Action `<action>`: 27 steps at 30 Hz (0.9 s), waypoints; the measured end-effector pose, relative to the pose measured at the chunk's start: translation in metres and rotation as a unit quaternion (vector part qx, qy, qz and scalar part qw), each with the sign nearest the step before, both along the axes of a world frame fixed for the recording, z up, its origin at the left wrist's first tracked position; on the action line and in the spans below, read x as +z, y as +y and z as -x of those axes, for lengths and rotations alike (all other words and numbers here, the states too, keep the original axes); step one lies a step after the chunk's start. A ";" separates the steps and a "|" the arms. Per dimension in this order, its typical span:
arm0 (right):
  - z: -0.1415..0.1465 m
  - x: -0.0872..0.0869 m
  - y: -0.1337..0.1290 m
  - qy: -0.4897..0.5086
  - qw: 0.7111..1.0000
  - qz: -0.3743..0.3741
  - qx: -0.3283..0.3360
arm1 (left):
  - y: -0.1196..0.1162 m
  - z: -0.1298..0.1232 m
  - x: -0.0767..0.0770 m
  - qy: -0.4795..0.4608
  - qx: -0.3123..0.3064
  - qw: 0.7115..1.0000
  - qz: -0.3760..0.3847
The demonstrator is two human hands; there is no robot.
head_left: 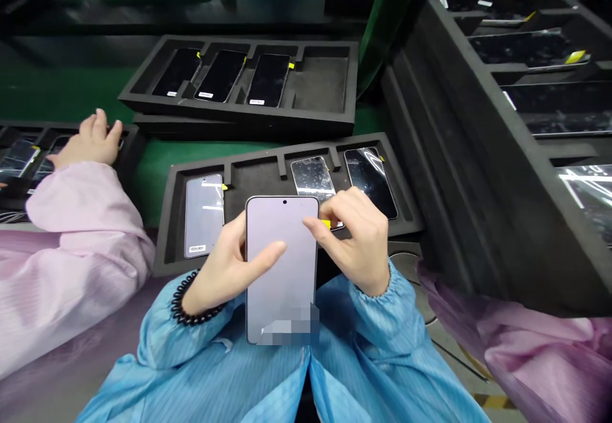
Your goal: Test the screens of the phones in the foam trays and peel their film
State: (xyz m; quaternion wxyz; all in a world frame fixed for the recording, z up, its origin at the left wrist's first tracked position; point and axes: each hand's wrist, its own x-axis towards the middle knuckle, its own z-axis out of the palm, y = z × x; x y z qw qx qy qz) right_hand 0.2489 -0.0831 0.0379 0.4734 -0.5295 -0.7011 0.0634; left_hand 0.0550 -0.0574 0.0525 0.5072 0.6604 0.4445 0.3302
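Observation:
A phone-sized panel with a pale screen is held upright in front of my chest. My left hand grips its left side, thumb lying over the screen. At the upper right edge my right hand has its thumb and bent fingers by a yellow tab. Behind the panel lies a black foam tray. It holds a pale-screened panel at the left, a speckled one right of centre and a dark one at the right.
Another black tray with dark panels stands farther back. Stacked foam trays rise on the right. At the left, a person's hand in a pink sleeve rests over another tray. A green post stands behind; pink fabric is at lower right.

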 end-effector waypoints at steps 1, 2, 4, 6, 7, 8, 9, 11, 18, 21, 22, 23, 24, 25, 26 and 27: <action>0.001 0.001 -0.002 -0.030 0.999 -0.017 -0.015 | -0.002 -0.002 0.001 -0.007 -0.003 1.000 -0.008; 0.002 0.002 -0.005 -0.057 0.997 -0.033 -0.027 | -0.003 -0.004 0.002 -0.011 -0.004 1.000 -0.013; 0.006 0.003 -0.012 -0.098 0.992 -0.076 -0.015 | -0.003 -0.006 0.004 -0.014 -0.011 1.000 -0.016; 0.012 0.006 -0.019 -0.113 0.982 -0.144 0.050 | -0.004 -0.005 0.006 -0.018 -0.031 0.999 -0.014; 0.014 0.008 -0.022 -0.105 0.975 -0.180 0.081 | -0.005 -0.005 0.007 -0.022 -0.043 0.999 -0.013; 0.016 0.010 -0.024 -0.092 0.968 -0.208 0.102 | -0.006 -0.004 0.008 -0.026 -0.050 0.998 -0.015; 0.017 0.012 -0.026 -0.078 0.965 -0.223 0.112 | -0.007 -0.003 0.009 -0.029 -0.052 0.998 -0.019; 0.017 0.016 -0.029 -0.061 0.968 -0.214 0.118 | -0.009 -0.001 0.011 -0.032 -0.051 0.998 -0.023; 0.011 0.017 -0.029 -0.049 0.971 -0.182 0.147 | -0.011 0.004 0.008 -0.080 -0.071 0.994 0.017; 0.008 0.013 -0.027 -0.012 0.975 -0.185 0.122 | -0.011 0.009 0.007 -0.107 -0.091 0.989 0.055; 0.007 0.011 -0.027 -0.004 0.976 -0.182 0.117 | -0.012 0.010 0.006 -0.115 -0.100 0.986 0.071; 0.007 0.010 -0.026 0.000 0.977 -0.177 0.114 | -0.012 0.012 0.006 -0.121 -0.108 0.983 0.087; 0.006 0.010 -0.026 0.001 0.977 -0.177 0.116 | -0.012 0.013 0.006 -0.125 -0.113 0.980 0.104; 0.005 0.009 -0.027 0.004 0.976 -0.181 0.118 | -0.013 0.013 0.007 -0.128 -0.115 0.977 0.123; 0.005 0.009 -0.027 0.008 0.975 -0.185 0.121 | -0.013 0.013 0.007 -0.129 -0.115 0.975 0.143; 0.005 0.008 -0.028 0.011 0.974 -0.187 0.128 | -0.013 0.012 0.007 -0.128 -0.115 0.971 0.164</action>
